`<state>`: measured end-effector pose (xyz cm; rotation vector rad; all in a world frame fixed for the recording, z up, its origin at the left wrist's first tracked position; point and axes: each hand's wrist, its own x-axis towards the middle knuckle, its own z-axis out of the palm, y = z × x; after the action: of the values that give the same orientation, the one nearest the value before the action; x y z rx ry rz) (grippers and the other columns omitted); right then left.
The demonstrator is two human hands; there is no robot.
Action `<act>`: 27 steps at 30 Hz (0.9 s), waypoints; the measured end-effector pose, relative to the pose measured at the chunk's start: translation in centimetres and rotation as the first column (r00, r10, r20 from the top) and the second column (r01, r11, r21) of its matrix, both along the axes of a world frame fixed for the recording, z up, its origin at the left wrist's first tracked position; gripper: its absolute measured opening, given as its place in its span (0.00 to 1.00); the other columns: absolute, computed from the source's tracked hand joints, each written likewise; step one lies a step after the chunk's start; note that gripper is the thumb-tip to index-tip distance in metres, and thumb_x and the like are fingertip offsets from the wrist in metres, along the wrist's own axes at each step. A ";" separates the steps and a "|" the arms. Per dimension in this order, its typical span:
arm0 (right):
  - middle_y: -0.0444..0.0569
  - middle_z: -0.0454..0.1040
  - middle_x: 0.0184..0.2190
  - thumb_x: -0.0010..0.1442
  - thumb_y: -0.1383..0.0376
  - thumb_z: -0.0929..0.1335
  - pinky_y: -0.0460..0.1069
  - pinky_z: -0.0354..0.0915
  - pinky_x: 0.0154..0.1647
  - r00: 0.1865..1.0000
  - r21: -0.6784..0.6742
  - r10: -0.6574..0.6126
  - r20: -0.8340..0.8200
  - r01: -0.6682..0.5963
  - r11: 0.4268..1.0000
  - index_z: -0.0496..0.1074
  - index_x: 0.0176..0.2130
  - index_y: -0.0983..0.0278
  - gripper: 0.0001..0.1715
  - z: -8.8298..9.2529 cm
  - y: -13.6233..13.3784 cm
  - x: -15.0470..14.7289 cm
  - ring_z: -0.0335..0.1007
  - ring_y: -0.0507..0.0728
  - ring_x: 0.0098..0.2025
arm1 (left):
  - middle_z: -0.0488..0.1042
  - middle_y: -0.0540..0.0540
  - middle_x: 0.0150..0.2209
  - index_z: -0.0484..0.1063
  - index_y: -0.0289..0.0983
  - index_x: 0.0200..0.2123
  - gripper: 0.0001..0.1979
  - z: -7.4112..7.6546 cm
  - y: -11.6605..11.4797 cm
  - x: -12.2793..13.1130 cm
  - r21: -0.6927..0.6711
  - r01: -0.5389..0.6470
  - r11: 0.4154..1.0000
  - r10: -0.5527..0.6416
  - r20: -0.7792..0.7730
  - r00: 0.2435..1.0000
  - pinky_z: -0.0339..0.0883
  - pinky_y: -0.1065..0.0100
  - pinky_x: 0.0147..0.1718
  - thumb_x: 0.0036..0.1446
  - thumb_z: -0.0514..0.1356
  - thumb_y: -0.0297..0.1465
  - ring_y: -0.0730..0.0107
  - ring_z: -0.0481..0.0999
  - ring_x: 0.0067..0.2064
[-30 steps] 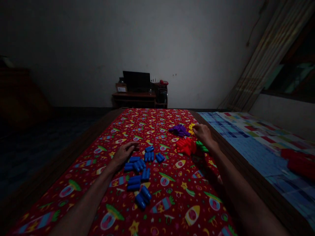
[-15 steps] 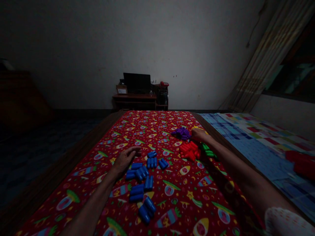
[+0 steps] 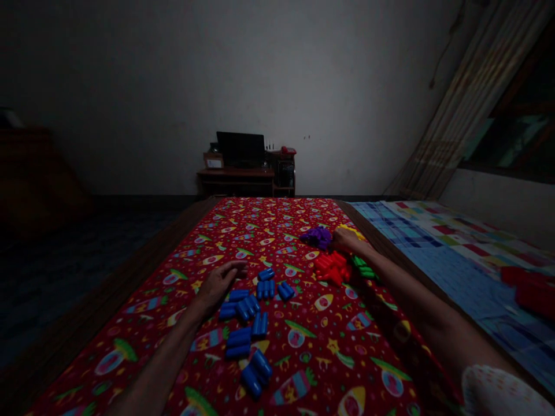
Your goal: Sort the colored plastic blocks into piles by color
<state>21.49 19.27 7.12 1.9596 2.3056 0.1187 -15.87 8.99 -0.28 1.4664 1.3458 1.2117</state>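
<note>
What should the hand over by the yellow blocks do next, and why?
Probably close the right hand on a yellow block: it rests on that small pile beside the purple blocks, though I can't tell if it grips one. The left hand lies flat by the blue blocks.

the blue blocks (image 3: 249, 320) look like smooth, shiny plastic, and so do the red blocks (image 3: 332, 267), the purple blocks (image 3: 317, 236) and the green blocks (image 3: 363, 267). they lie on a soft red cloth (image 3: 303, 346) with rocket pictures (it looks matt, not shiny). beside it is a checked cloth (image 3: 433, 242) in many colours, also matt. the edge (image 3: 139, 271) by the red cloth looks like dark wood. the far desk (image 3: 236, 179) looks like wood too. the wall (image 3: 173, 86) is plain and dull.
</note>
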 end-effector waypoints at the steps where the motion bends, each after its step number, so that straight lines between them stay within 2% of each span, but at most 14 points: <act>1: 0.58 0.79 0.39 0.58 0.57 0.67 0.44 0.61 0.32 1.000 0.000 0.000 -0.006 0.000 1.000 0.77 0.45 0.67 0.21 0.2 0.1 -0.2 0.75 0.58 0.39 | 0.81 0.39 0.35 0.75 0.35 0.40 0.27 -0.1 0.0 0.0 0.003 0.001 1.000 -0.001 0.006 1.000 0.72 0.56 0.43 0.44 0.62 0.50 0.53 0.80 0.40; 9: 0.54 0.79 0.34 0.55 0.62 0.69 0.43 0.58 0.27 0.998 -0.048 -0.024 -0.050 0.022 0.999 0.79 0.42 0.69 0.17 0.6 0.8 -0.3 0.74 0.55 0.33 | 0.81 0.40 0.35 0.76 0.35 0.40 0.25 0.1 -0.1 0.1 0.014 -0.005 1.000 0.005 0.007 1.000 0.72 0.57 0.42 0.44 0.62 0.48 0.53 0.81 0.40; 16: 0.55 0.78 0.35 0.55 0.66 0.67 0.43 0.58 0.28 0.996 -0.039 -0.037 -0.081 0.034 0.999 0.79 0.39 0.70 0.14 1.0 0.7 0.3 0.74 0.55 0.34 | 0.81 0.39 0.36 0.76 0.35 0.40 0.27 0.4 -0.3 0.2 0.007 -0.011 1.000 0.011 0.003 1.000 0.72 0.56 0.43 0.43 0.62 0.50 0.53 0.80 0.40; 20: 0.57 0.78 0.38 0.57 0.68 0.65 0.43 0.58 0.30 0.992 0.020 -0.058 -0.110 0.060 0.998 0.79 0.40 0.69 0.15 1.8 0.3 0.5 0.74 0.56 0.38 | 0.81 0.40 0.35 0.76 0.35 0.41 0.27 0.0 -0.1 0.1 0.020 -0.006 1.000 0.006 -0.003 1.000 0.72 0.56 0.43 0.44 0.62 0.50 0.53 0.80 0.41; 23: 0.57 0.78 0.38 0.59 0.68 0.63 0.44 0.58 0.31 0.988 0.078 -0.081 -0.131 0.092 0.993 0.79 0.40 0.68 0.16 3.0 -0.1 0.9 0.73 0.56 0.38 | 0.81 0.39 0.35 0.76 0.35 0.41 0.27 -0.1 0.0 0.0 0.016 -0.003 1.000 0.003 -0.005 1.000 0.72 0.56 0.43 0.44 0.62 0.50 0.53 0.80 0.41; 25: 0.57 0.78 0.36 0.60 0.66 0.61 0.44 0.57 0.31 0.980 0.132 -0.071 -0.184 0.096 0.987 0.79 0.38 0.69 0.18 4.0 -0.6 1.2 0.73 0.55 0.36 | 0.81 0.39 0.36 0.75 0.34 0.41 0.27 0.0 0.0 0.0 0.011 0.001 1.000 -0.001 -0.002 1.000 0.72 0.56 0.43 0.44 0.62 0.50 0.53 0.80 0.41; 27: 0.56 0.77 0.31 0.61 0.64 0.60 0.44 0.56 0.29 0.951 0.209 -0.008 -0.308 0.076 0.975 0.78 0.33 0.71 0.20 4.9 -1.8 1.1 0.71 0.54 0.32 | 0.81 0.38 0.37 0.75 0.34 0.41 0.27 0.0 -0.1 0.0 0.011 0.011 1.000 -0.012 0.005 1.000 0.71 0.55 0.44 0.44 0.62 0.49 0.52 0.80 0.41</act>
<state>22.62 17.46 12.04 2.2772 2.5322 0.0720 -15.89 8.85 -0.28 1.4761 1.3280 1.2161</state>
